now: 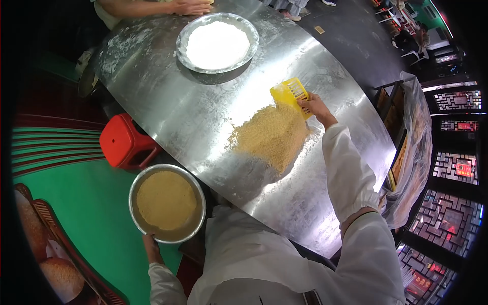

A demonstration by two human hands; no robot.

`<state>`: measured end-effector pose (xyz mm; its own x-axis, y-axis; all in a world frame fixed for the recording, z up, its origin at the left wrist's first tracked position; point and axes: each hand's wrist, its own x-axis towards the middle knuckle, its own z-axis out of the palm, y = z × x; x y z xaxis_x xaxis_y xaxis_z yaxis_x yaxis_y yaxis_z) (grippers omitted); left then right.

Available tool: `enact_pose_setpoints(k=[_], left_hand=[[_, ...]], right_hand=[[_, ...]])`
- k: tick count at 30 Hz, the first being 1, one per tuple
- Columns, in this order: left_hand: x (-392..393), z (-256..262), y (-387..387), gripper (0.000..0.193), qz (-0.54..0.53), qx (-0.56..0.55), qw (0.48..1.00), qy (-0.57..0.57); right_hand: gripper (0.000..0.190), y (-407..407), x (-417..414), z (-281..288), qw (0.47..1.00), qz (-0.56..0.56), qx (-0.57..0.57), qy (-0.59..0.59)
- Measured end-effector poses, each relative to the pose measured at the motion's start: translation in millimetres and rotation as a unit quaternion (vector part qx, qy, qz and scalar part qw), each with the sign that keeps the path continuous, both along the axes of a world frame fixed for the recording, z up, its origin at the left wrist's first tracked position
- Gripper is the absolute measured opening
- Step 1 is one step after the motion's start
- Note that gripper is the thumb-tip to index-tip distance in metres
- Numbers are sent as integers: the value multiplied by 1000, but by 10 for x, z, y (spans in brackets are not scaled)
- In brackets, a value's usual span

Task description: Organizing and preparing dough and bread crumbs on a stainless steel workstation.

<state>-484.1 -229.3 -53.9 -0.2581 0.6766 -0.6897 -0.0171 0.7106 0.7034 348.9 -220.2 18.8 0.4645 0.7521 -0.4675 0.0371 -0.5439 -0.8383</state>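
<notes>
My right hand [317, 108] grips a yellow plastic dough scraper [290, 94] with slots along its handle side. The scraper's edge meets the far side of a spread pile of golden granules [272, 131], perhaps sesame seeds or crumbs, on the stainless steel table [183, 114]. My left hand [151, 244] holds the rim of a metal bowl [167, 235] beside the table's near edge. Inside that bowl is a fine yellowish-tan, grainy material [166, 199]. The left fingers are mostly hidden under the bowl.
A metal basin [181, 45] of white flour-like powder [218, 44] stands farther back. Another person's hand [192, 7] rests at the far table edge. A red plastic stool [121, 141] is left of the table; a plastic-covered rack [413, 152] with trays stands at the right.
</notes>
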Motion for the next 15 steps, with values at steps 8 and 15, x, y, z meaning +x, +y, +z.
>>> enact_pose_setpoints(k=[8,15], left_hand=[[1069,-536,302,40,-76,-54,996,-13],[1440,-454,356,34,-115,-89,989,21]], right_hand=[[29,673,-1093,272,981,169,-91,14],[35,659,-2453,-6,966,257,14,-31]])
